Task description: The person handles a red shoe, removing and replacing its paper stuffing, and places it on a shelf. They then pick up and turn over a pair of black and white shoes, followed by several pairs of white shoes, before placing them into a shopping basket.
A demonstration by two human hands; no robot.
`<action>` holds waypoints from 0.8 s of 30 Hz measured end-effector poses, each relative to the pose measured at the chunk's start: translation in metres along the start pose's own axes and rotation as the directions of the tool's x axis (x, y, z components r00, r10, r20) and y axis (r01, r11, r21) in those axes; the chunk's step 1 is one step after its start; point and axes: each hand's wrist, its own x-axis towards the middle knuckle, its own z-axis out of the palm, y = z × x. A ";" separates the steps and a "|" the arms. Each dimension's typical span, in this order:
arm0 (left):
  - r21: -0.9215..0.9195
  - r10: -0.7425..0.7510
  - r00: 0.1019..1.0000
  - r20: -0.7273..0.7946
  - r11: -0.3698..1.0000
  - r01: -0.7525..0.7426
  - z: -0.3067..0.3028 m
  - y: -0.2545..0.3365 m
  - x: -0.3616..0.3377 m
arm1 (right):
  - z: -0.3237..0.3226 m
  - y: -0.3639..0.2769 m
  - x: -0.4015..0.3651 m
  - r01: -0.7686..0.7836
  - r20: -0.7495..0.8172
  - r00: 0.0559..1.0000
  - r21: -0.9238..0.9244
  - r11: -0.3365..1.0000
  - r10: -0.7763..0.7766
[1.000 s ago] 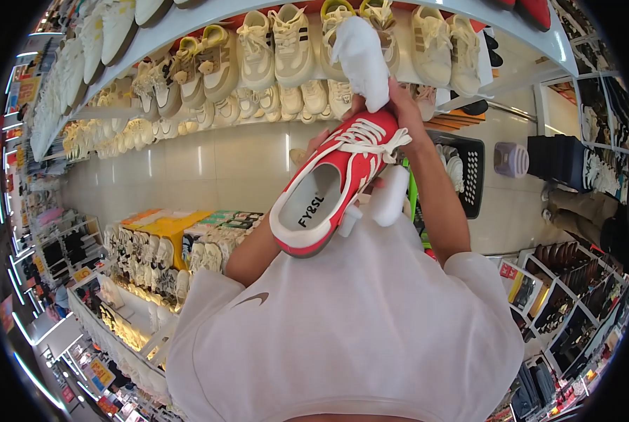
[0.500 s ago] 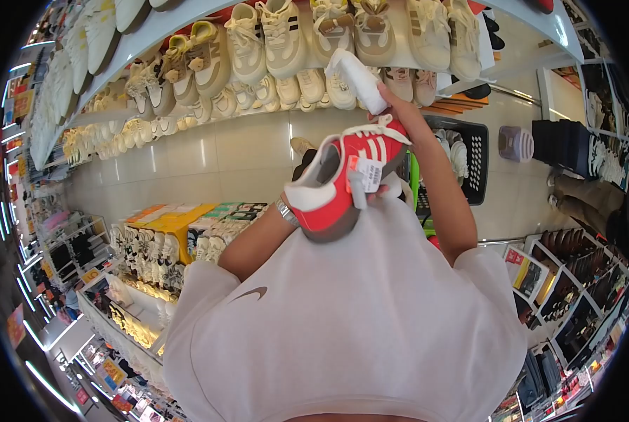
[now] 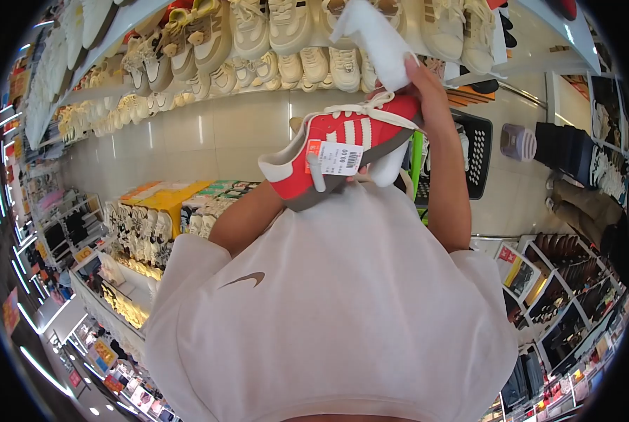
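A red sneaker (image 3: 360, 130) with white stripes, white laces and a grey sole is held up before my chest, toe to the right. A white price tag (image 3: 341, 159) hangs on its side. My left hand (image 3: 363, 169) supports the sneaker from behind and below; most of it is hidden, with only fingertips showing. At the toe end, my right hand (image 3: 425, 83) grips a long wad of white stuffing paper (image 3: 383, 48), which sticks up above the sneaker. Under the toe there is another white wad (image 3: 389, 166), partly covered by the sneaker.
Shelves of pale sneakers (image 3: 290, 28) stand in front of me. A dark shopping basket (image 3: 475, 155) with a green edge is at right, near a purple-white tub (image 3: 518, 142). Another person's legs (image 3: 585, 211) show at far right. Shoe racks (image 3: 142, 228) stand at left.
The sneaker has moved left and turned flatter, its side and tag now facing me more. My right hand has risen to the right with the white paper, and more of the wad below shows.
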 end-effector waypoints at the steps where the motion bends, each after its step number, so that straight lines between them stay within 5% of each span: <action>1: 0.015 -0.004 1.000 0.028 1.000 0.004 0.000 0.000 0.001 | 0.000 0.001 0.000 0.077 0.019 0.997 0.064 0.995 -0.078; 4: 0.056 -0.020 0.994 0.111 0.998 0.014 0.000 0.001 0.005 | 0.011 -0.003 -0.002 0.197 -0.011 0.980 -0.030 0.980 -0.198; 10: 0.126 -0.040 0.969 0.245 0.992 0.009 -0.005 0.002 0.012 | 0.023 -0.012 0.003 0.098 -0.068 0.990 -0.289 0.952 -0.122; 24: 0.034 -0.049 0.952 0.301 0.999 0.041 -0.016 -0.006 0.009 | 0.032 -0.012 0.000 -0.014 -0.046 0.999 -0.166 0.986 0.006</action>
